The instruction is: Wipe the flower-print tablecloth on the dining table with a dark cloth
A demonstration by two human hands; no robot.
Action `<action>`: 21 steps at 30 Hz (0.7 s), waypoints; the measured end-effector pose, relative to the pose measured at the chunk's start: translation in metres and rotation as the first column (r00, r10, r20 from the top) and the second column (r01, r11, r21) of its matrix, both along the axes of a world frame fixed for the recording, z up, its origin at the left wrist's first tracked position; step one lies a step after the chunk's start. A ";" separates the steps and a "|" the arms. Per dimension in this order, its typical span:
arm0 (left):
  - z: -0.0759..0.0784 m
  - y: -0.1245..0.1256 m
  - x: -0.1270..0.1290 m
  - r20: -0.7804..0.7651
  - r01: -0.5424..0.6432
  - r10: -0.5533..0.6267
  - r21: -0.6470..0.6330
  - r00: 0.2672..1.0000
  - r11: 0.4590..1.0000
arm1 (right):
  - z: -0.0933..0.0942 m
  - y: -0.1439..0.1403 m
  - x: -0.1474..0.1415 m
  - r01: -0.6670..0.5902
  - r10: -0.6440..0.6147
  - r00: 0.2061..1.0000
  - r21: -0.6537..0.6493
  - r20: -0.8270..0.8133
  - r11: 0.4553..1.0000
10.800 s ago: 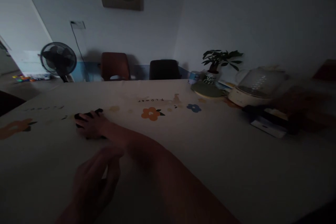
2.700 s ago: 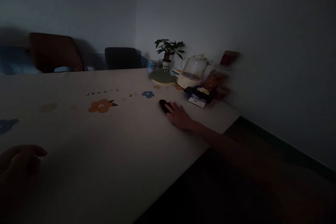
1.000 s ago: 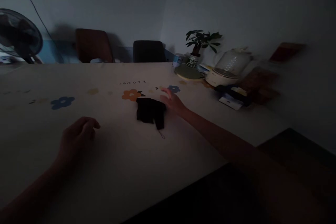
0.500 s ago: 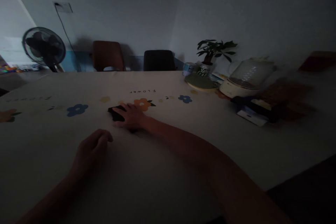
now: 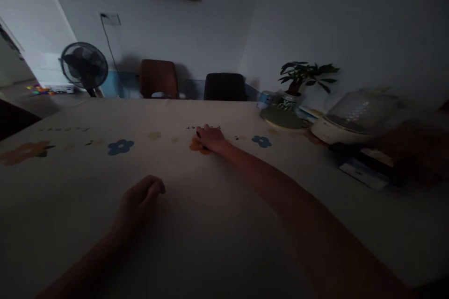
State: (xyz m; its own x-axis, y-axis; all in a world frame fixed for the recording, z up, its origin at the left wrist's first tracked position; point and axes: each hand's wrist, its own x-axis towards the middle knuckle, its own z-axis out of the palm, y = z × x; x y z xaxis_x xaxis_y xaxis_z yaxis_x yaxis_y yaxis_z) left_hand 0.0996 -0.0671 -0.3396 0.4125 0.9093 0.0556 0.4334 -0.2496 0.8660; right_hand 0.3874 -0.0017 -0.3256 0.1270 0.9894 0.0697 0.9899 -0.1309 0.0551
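Observation:
My right hand point(image 5: 210, 138) is stretched far over the table, pressed down on an orange printed flower. Its fingers are bent around a black cloth point(image 5: 199, 135), of which only a small dark bit shows by the fingertips. The rest of the cloth is hidden under the hand. Nearer to me, my left hand point(image 5: 142, 198) rests on the pale tablecloth point(image 5: 196, 224) with its fingers curled in. Nothing shows in it.
At the right stand a potted plant point(image 5: 296, 81), a round green mat point(image 5: 282, 117), a can point(image 5: 265, 99) and a white appliance with a clear cover point(image 5: 347, 119). Two chairs point(image 5: 159, 77) and a fan point(image 5: 84, 65) are beyond the table.
My right hand has moved right and away from me with the black cloth, which is now mostly covered. My left hand keeps its curled pose. The view has turned slightly left.

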 end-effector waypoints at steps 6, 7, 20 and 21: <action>-0.003 -0.001 0.005 0.007 0.005 -0.005 0.011 1.000 1.000 | -0.008 -0.032 -0.027 -0.185 0.186 0.982 -0.045 0.012 0.982; -0.004 -0.001 0.005 0.001 0.013 -0.013 0.020 1.000 1.000 | -0.008 -0.030 -0.033 -0.206 0.207 0.978 -0.052 0.008 0.977; -0.006 0.004 -0.001 -0.008 0.009 -0.009 -0.029 1.000 1.000 | -0.004 0.051 0.051 0.221 -0.223 0.974 -0.050 -0.036 0.974; -0.005 0.004 0.000 -0.013 0.013 -0.013 -0.024 1.000 1.000 | -0.005 0.041 0.066 0.266 -0.267 0.963 -0.042 -0.027 0.963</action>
State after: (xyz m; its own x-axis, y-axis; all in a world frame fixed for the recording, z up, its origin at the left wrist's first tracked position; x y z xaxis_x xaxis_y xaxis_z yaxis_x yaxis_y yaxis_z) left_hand 0.0992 -0.0630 -0.3446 0.4250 0.9047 0.0285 0.4414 -0.2347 0.8661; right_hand 0.4529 0.0395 -0.3305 0.3883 0.9212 0.0243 0.9206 -0.3889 0.0342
